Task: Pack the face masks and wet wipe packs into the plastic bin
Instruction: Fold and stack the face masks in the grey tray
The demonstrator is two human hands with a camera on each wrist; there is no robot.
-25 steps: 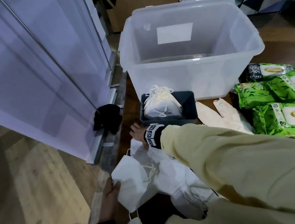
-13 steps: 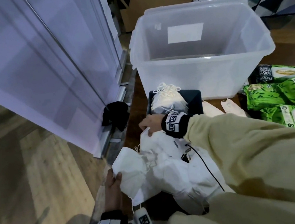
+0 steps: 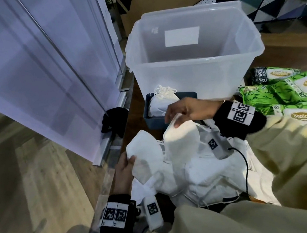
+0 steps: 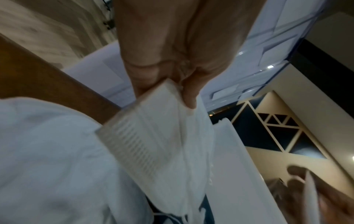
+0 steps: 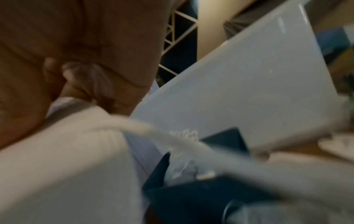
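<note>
My left hand pinches a folded white face mask by its edge, thumb on top; the left wrist view shows the same pinch on the ribbed mask. My right hand grips a second white mask at its upper corner, lifted above a loose pile of white masks. The clear plastic bin stands behind, with nothing visible inside. Green wet wipe packs lie at the right.
A small dark blue tray holding a bundle of masks sits against the bin's front. A white sliding door panel stands at the left, with a black cloth at its base.
My right hand has risen from the pile with a mask pinched in it. The left hand keeps its mask, lifted slightly. The head view has shifted closer.
</note>
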